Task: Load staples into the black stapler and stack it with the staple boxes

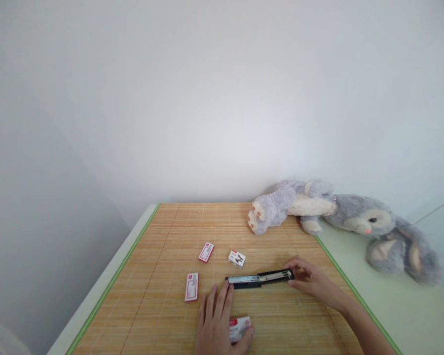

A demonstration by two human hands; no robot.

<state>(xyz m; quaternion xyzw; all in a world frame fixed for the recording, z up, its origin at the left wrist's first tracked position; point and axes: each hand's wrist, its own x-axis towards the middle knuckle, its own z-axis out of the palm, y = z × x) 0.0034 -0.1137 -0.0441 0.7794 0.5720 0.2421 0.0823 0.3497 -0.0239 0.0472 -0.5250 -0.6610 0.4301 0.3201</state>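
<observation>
A black stapler [261, 279] lies folded open on the bamboo mat, its metal staple channel facing up. At its right end, the thumb and fingers of my right hand [306, 277] pinch the tip. My left hand [217, 323] rests on the mat with fingers stretched out, a fingertip touching or very near the stapler's left end. A white and red box [240, 329] sits between the thumb and fingers of that hand, partly covered by it. Just behind the stapler is a small white box [237, 258] with a stapler-like picture on it.
Two flat white and red boxes, one nearer [191, 287] and one farther [206, 252], lie left of the stapler. A grey plush rabbit [318, 207] stretches along the back right against the wall. The bamboo mat [163, 256] has green edging and covers much of the pale table [403, 310].
</observation>
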